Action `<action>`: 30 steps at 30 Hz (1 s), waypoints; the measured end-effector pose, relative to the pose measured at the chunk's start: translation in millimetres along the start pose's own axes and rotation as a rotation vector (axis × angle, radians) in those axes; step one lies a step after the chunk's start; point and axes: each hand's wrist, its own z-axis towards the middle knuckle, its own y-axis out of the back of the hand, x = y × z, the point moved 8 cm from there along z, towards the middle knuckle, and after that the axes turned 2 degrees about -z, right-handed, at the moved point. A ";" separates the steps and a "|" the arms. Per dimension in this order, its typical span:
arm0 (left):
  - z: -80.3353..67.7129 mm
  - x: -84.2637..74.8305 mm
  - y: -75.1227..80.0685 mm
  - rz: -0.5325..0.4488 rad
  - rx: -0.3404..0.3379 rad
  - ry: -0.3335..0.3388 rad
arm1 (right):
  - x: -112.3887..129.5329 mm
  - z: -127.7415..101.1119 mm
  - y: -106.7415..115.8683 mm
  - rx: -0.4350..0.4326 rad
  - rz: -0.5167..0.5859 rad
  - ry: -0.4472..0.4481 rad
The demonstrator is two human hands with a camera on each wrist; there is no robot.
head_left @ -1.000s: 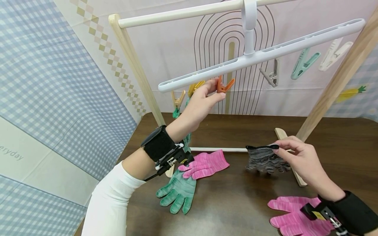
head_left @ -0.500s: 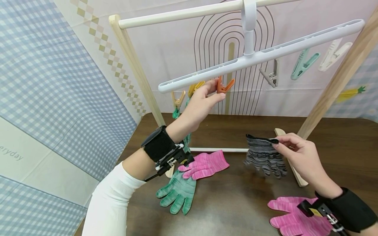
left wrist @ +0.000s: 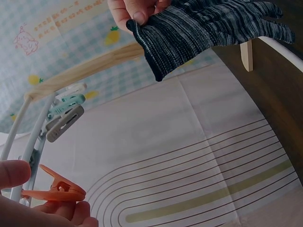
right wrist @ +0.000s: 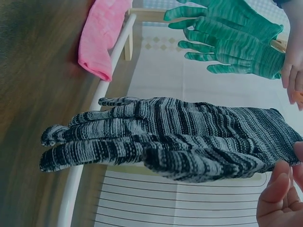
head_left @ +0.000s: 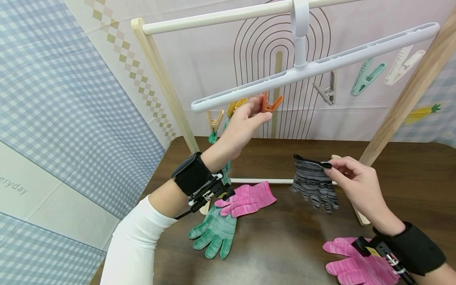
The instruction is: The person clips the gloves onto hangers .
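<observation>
My left hand (head_left: 240, 124) is at an orange clothespin (head_left: 272, 103) below the white hanger (head_left: 249, 85). Its fingers are curled against the clip in the left wrist view. My right hand (head_left: 360, 186) pinches a black-and-grey striped knit glove (head_left: 315, 182) by a corner of its dark cuff. The glove's fingers dangle downward, apart from the clothespin. Two green gloves (right wrist: 232, 42) hang left of the clip, from a gold clothespin (head_left: 215, 120) and a yellow one (head_left: 235, 105), partly behind my left arm.
A pink glove (head_left: 251, 198) overlaps a green glove (head_left: 215, 233) on the brown table (head_left: 270, 245). Another pink glove (head_left: 356, 263) lies under my right wrist. Grey (head_left: 327, 90), mint (head_left: 367, 78) and white (head_left: 403, 66) clothespins hang at right. A wooden frame (head_left: 164, 83) carries the hanger.
My right hand has raised the striped glove and brought it slightly left, and its bunched fingers now hang more spread out. The left hand stays at the orange clothespin.
</observation>
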 end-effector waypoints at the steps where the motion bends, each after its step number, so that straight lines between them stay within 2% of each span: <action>1: 0.1 0.0 -0.2 -0.006 0.003 -0.001 | 1.1 0.5 -0.4 0.001 0.000 0.008; 12: -0.2 0.9 -0.3 -0.022 0.005 0.032 | 13.7 4.8 -2.4 -0.029 -0.017 0.063; 23: 2.2 -1.1 -0.8 -0.006 0.008 -0.006 | 25.0 10.5 -5.0 -0.046 -0.040 0.098; 30: 4.3 0.3 0.3 0.010 -0.010 0.010 | 32.6 13.6 -7.1 -0.066 -0.048 0.141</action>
